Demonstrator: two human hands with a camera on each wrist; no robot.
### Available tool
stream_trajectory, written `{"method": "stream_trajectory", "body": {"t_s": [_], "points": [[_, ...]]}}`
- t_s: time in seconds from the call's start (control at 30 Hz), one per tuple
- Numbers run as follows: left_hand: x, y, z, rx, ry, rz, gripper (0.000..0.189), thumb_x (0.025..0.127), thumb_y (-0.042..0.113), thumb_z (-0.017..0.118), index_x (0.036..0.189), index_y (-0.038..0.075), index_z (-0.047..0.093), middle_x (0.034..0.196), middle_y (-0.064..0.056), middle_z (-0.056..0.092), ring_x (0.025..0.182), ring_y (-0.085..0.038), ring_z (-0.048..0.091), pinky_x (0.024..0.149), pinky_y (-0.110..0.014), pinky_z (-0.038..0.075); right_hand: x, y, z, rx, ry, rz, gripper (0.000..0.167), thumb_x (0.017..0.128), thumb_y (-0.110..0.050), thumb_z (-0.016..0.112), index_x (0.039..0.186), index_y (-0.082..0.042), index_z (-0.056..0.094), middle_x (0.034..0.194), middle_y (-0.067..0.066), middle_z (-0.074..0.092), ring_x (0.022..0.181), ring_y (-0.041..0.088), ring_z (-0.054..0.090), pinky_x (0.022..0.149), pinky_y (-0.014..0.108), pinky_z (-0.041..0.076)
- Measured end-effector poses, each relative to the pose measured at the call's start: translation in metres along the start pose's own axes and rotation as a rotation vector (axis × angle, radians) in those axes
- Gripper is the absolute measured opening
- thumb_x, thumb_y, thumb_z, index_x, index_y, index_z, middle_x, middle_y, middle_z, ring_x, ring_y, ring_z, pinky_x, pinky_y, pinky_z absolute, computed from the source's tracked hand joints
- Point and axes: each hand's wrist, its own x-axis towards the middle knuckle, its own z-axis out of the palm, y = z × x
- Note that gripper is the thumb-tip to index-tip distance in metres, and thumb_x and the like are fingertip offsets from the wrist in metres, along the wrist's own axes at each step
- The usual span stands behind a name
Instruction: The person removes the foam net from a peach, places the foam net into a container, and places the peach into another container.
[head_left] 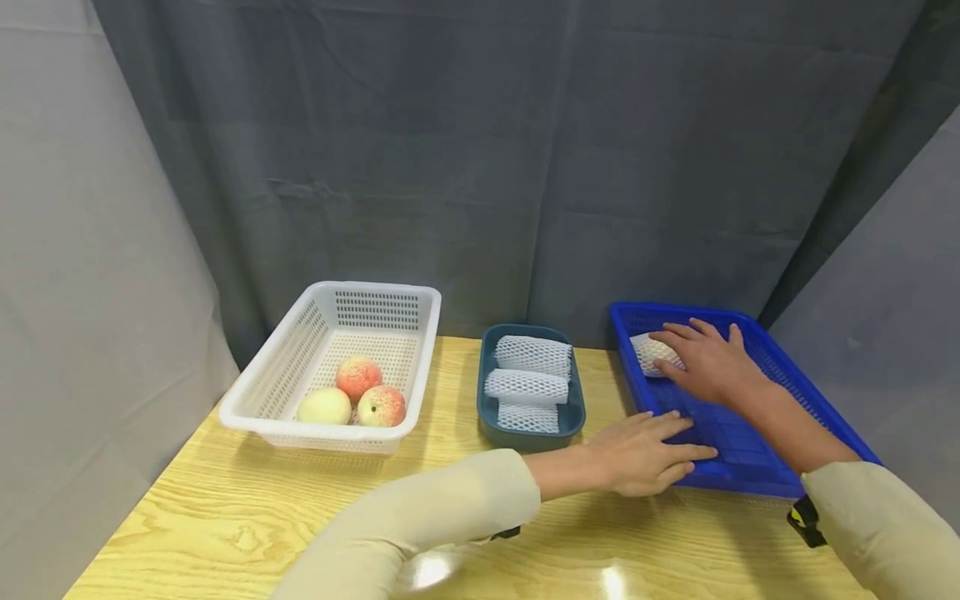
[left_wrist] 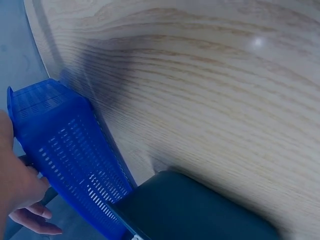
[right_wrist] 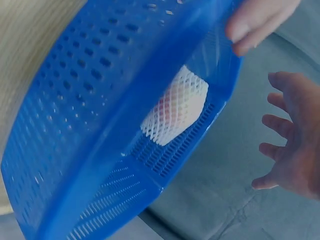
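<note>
Inside the blue basket lies a peach in a white foam net, its reddish skin showing through the mesh in the right wrist view. My right hand hovers over the basket beside this netted peach. Its fingers are spread and apart from the peach in the right wrist view. At the basket's near left corner, my left hand reaches over the rim with fingers extended, holding nothing. The left wrist view has that hand at the blue rim.
A white basket on the left holds three peaches: two reddish and one pale yellow. Between the baskets stands a dark teal bin with several white foam nets. Grey curtain hangs behind the wooden table.
</note>
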Motion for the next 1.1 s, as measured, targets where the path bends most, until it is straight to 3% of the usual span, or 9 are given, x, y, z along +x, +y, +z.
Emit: {"method": "stream_trajectory", "body": {"t_s": [0.23, 0.53, 0.9, 1.1], "points": [[0.002, 0.000, 0.004, -0.003, -0.011, 0.005, 0.046, 0.108, 0.048, 0.018, 0.154, 0.053, 0.015, 0.163, 0.011, 0.016, 0.149, -0.009, 0.006, 0.119, -0.030, 0.009, 0.009, 0.013, -0.004, -0.049, -0.005, -0.049, 0.056, 0.094, -0.029, 0.070, 0.142, -0.006, 0.052, 0.145, 0.027, 0.045, 0.133, 0.057, 0.030, 0.097, 0.083, 0.017], [0.002, 0.000, 0.003, 0.033, 0.006, 0.036, 0.047, 0.109, 0.047, 0.021, 0.155, 0.051, 0.016, 0.163, 0.009, 0.019, 0.148, -0.010, 0.010, 0.118, -0.028, 0.013, 0.025, 0.029, 0.002, -0.057, -0.065, -0.056, 0.063, 0.088, -0.023, 0.077, 0.142, -0.002, 0.051, 0.141, 0.032, 0.046, 0.126, 0.061, 0.036, 0.093, 0.079, 0.031], [0.002, -0.002, 0.002, 0.009, -0.026, 0.051, 0.047, 0.109, 0.046, 0.020, 0.155, 0.051, 0.016, 0.163, 0.010, 0.017, 0.148, -0.008, 0.009, 0.118, -0.026, 0.011, 0.040, 0.034, 0.018, -0.136, -0.123, -0.075, 0.064, 0.083, -0.024, 0.083, 0.137, -0.004, 0.057, 0.135, 0.029, 0.054, 0.122, 0.057, 0.042, 0.091, 0.076, 0.035], [0.002, -0.003, 0.002, -0.010, -0.024, 0.052, 0.047, 0.109, 0.046, 0.021, 0.155, 0.052, 0.016, 0.164, 0.010, 0.014, 0.148, -0.008, 0.008, 0.118, -0.026, 0.009, 0.049, 0.041, 0.028, -0.098, -0.185, -0.049, 0.068, 0.083, -0.024, 0.082, 0.141, -0.003, 0.053, 0.138, 0.031, 0.050, 0.124, 0.059, 0.041, 0.090, 0.075, 0.038]]}}
